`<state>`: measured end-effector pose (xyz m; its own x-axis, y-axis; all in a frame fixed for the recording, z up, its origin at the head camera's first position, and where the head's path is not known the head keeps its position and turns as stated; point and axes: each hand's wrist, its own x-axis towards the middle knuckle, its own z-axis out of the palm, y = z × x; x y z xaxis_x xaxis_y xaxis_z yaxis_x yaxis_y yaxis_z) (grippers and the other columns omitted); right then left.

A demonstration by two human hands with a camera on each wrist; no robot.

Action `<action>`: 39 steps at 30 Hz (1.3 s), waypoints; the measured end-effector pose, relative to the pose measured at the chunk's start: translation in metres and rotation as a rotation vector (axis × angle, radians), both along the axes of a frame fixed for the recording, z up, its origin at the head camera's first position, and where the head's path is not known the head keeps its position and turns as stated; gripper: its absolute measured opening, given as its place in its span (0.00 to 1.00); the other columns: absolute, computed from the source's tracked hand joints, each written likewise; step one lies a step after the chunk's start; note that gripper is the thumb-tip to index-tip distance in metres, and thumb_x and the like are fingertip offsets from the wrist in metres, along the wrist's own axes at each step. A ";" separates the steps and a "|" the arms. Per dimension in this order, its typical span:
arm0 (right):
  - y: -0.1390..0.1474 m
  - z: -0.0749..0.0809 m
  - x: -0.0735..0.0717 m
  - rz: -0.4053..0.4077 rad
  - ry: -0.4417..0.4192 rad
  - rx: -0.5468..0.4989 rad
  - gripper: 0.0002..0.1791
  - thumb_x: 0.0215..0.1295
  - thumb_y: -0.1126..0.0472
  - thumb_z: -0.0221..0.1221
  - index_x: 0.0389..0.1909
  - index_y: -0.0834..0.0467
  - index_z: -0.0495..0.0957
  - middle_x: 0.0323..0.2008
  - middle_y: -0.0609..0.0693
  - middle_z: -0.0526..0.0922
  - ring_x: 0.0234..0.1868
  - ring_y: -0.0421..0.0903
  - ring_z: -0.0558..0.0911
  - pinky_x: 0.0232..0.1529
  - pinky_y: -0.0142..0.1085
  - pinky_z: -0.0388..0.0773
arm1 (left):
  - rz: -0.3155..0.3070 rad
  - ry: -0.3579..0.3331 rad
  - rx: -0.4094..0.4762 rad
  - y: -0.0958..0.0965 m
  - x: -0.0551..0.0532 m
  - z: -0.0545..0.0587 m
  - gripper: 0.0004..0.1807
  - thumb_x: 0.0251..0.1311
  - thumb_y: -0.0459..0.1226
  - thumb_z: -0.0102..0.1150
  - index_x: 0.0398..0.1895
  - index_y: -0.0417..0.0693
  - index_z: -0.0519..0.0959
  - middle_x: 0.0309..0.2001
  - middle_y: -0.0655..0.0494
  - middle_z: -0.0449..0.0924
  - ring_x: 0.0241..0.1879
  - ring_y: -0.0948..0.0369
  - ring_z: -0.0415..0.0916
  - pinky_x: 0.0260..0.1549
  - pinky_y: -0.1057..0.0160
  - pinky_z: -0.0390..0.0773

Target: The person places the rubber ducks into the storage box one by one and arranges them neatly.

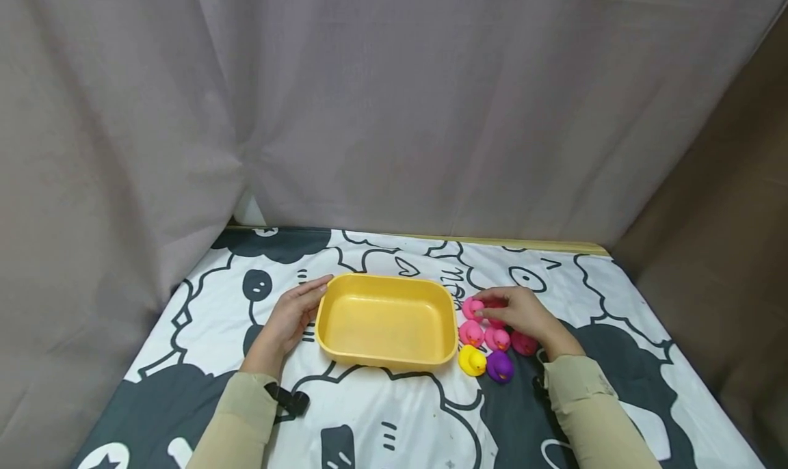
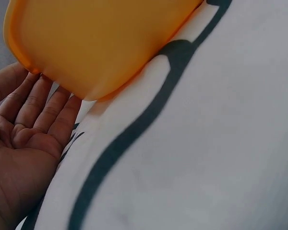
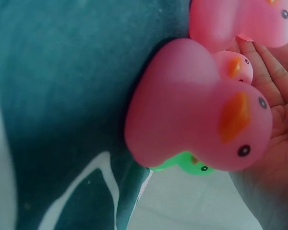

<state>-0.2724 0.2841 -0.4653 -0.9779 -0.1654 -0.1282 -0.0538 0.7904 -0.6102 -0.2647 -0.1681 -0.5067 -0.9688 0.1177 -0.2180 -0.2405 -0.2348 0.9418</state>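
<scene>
While the left hand [image 1: 293, 318] lays straight fingers against the left end of the yellow tray [image 1: 388, 322], the right hand [image 1: 522, 310] pinches a pink duck [image 1: 470, 307] between thumb and fingers, just beside the tray. Near this duck sit other pink ducks [image 1: 470, 333], then a yellow duck [image 1: 472, 361] and a purple duck [image 1: 500, 367], on patterned cloth [image 1: 425, 414].

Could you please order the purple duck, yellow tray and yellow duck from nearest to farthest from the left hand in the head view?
1. Yellow tray, against the left hand
2. Yellow duck, right of the tray
3. Purple duck, farther right
</scene>
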 end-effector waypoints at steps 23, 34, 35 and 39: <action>-0.002 0.007 -0.004 -0.017 0.024 0.017 0.22 0.62 0.46 0.69 0.55 0.47 0.84 0.54 0.54 0.83 0.55 0.56 0.80 0.50 0.46 0.85 | 0.003 0.000 -0.004 0.001 0.000 0.003 0.24 0.65 0.46 0.66 0.63 0.54 0.80 0.63 0.56 0.78 0.58 0.56 0.79 0.54 0.62 0.81; -0.005 0.013 -0.002 -0.059 0.100 -0.064 0.26 0.58 0.40 0.70 0.56 0.47 0.84 0.55 0.52 0.84 0.59 0.57 0.79 0.53 0.50 0.83 | 0.009 -0.001 -0.009 0.001 0.000 0.005 0.22 0.65 0.45 0.65 0.62 0.54 0.81 0.62 0.57 0.78 0.58 0.56 0.79 0.54 0.63 0.81; -0.006 0.014 -0.002 -0.065 0.106 -0.071 0.26 0.58 0.40 0.70 0.56 0.47 0.84 0.54 0.52 0.84 0.59 0.57 0.79 0.54 0.50 0.82 | 0.011 -0.002 -0.006 0.001 0.000 0.004 0.22 0.65 0.45 0.65 0.62 0.54 0.81 0.62 0.57 0.79 0.58 0.56 0.79 0.54 0.63 0.81; -0.009 0.021 -0.001 -0.074 0.119 -0.101 0.26 0.58 0.40 0.70 0.55 0.47 0.85 0.54 0.51 0.84 0.58 0.55 0.80 0.54 0.49 0.82 | 0.015 0.001 0.004 0.001 0.000 0.003 0.22 0.65 0.45 0.66 0.62 0.53 0.81 0.62 0.56 0.79 0.58 0.56 0.79 0.54 0.63 0.81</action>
<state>-0.2735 0.2752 -0.4445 -0.9951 -0.0984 0.0033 -0.0744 0.7298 -0.6796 -0.2645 -0.1669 -0.5036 -0.9707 0.1036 -0.2170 -0.2362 -0.2421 0.9411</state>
